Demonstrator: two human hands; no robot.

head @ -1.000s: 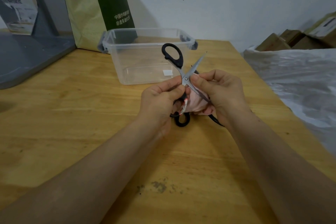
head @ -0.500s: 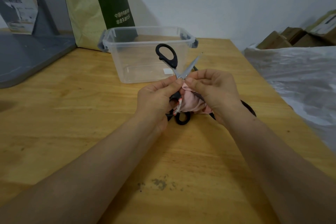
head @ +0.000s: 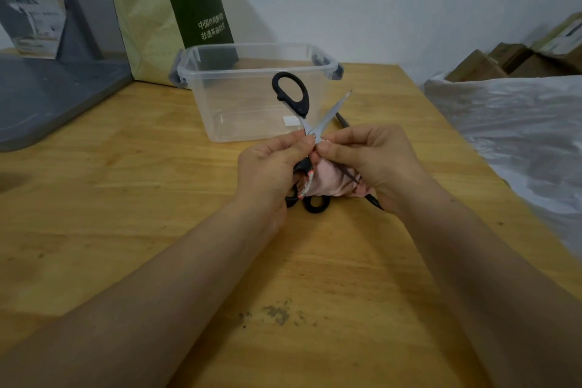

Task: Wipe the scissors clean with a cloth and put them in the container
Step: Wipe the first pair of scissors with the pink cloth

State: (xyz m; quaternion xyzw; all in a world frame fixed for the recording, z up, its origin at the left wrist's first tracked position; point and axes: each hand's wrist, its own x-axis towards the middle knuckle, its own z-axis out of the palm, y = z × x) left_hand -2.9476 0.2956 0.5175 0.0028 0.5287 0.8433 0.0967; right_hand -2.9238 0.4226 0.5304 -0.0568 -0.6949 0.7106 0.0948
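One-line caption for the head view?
Left hand holds open scissors; right hand holds a pink cloth to them; clear container behind.

Left hand [head: 271,167]: center frame, fingers curled, pinching scissors [head: 315,131] | Right hand [head: 374,164]: just right of it, gripping cloth [head: 330,181] | Forearms: extend from both bottom corners

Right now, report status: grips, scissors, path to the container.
Left grip holds open scissors at pivot. Right grip pinches pink cloth on blade. Container open, empty, path clear.
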